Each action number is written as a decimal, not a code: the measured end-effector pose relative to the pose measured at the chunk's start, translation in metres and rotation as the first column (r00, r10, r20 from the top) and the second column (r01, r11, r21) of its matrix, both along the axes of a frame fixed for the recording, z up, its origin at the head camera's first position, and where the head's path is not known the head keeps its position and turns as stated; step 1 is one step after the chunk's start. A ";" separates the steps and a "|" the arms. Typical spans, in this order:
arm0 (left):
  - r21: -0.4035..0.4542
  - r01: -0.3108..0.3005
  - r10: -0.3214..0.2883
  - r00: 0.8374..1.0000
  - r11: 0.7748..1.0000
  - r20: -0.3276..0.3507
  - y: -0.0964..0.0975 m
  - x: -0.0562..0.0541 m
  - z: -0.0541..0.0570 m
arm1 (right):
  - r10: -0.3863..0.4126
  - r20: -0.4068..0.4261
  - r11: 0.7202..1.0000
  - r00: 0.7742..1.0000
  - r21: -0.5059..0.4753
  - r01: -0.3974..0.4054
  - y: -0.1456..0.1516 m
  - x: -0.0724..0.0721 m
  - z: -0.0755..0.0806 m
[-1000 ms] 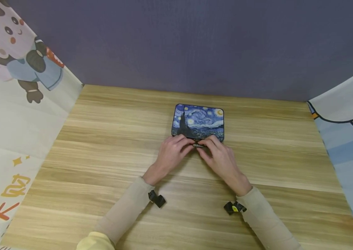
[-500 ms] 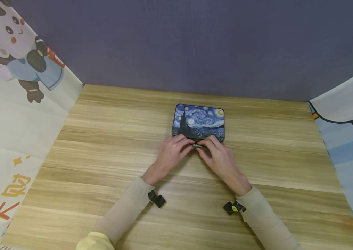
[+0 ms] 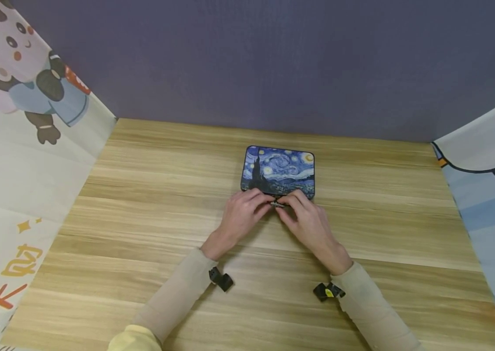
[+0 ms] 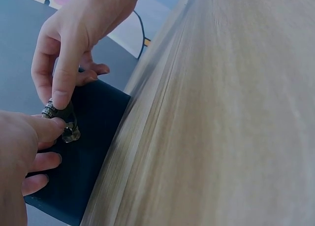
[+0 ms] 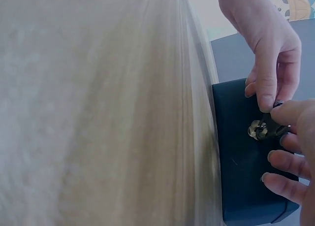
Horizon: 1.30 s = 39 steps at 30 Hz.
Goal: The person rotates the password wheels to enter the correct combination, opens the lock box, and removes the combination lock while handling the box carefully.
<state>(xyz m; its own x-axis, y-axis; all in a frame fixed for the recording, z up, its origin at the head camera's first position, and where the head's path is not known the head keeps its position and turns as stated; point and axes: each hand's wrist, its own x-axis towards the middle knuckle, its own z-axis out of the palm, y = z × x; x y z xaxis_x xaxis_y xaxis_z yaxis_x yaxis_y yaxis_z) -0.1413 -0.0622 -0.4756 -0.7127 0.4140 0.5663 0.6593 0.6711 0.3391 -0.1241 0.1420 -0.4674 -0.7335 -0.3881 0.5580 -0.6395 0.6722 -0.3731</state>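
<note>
A box [image 3: 279, 168] with a blue starry-night painting on its lid lies shut on the wooden table. Its dark front wall shows in both wrist views, with a metal clasp [image 5: 257, 130] at the middle. On that clasp hangs a small combination padlock [image 4: 48, 109] with ridged number dials. My left hand [image 3: 239, 212] pinches one end of the padlock between thumb and index finger. From the other side, my right hand [image 3: 309, 217] pinches it too, thumb and index finger at the dials. The fingers cover much of the padlock, so its digits are unreadable.
The wood-grain table [image 3: 151, 195] spreads around the box. A dark blue wall [image 3: 274, 63] rises behind it, and printed cloths with cartoon figures hang at the left and right. Black wrist cameras [image 3: 221, 279] are strapped to both forearms.
Both hands stay at the padlock and the box keeps its place. Only slight finger shifts at the padlock can be made out.
</note>
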 end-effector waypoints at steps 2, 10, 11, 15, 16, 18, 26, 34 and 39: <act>-0.003 -0.002 0.002 1.000 1.000 0.001 0.000 0.000 0.000 | -0.001 0.003 1.000 1.000 -0.003 0.001 0.000 0.000 0.000; 0.009 0.004 -0.004 1.000 1.000 -0.006 0.001 -0.001 0.000 | -0.002 0.017 1.000 1.000 -0.014 0.003 0.000 0.000 0.000; 0.011 0.005 -0.005 1.000 1.000 -0.006 0.001 -0.001 -0.001 | -0.004 0.016 1.000 1.000 -0.013 0.004 0.000 0.000 -0.001; 0.015 0.010 -0.010 1.000 1.000 -0.008 0.001 -0.001 -0.001 | -0.003 0.012 1.000 1.000 -0.011 0.003 0.000 0.000 -0.001; 0.017 0.011 -0.011 1.000 1.000 -0.008 0.001 -0.001 -0.001 | -0.003 0.014 1.000 1.000 -0.013 0.003 0.000 0.000 -0.001; 0.017 0.013 -0.013 1.000 1.000 -0.010 0.001 -0.001 -0.002 | -0.001 0.019 1.000 1.000 -0.015 0.001 0.000 0.000 -0.002; 0.010 0.009 -0.009 1.000 1.000 -0.014 0.001 -0.001 -0.002 | -0.006 0.011 1.000 1.000 -0.016 0.006 0.001 0.000 -0.002; 0.015 0.014 -0.014 1.000 1.000 -0.008 0.001 -0.001 -0.002 | -0.001 0.012 1.000 1.000 -0.020 0.001 0.001 0.000 -0.004; 0.013 0.013 -0.013 1.000 1.000 -0.003 0.001 -0.001 -0.002 | 0.000 0.011 1.000 1.000 -0.021 0.000 0.002 -0.001 -0.006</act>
<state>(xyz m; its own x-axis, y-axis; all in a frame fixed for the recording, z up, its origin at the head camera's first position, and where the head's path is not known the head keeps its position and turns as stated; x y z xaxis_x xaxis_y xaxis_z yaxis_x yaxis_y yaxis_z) -0.1422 -0.0613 -0.4781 -0.7054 0.4161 0.5739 0.6692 0.6578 0.3457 -0.1249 0.1436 -0.4734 -0.7398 -0.3766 0.5575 -0.6352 0.6641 -0.3942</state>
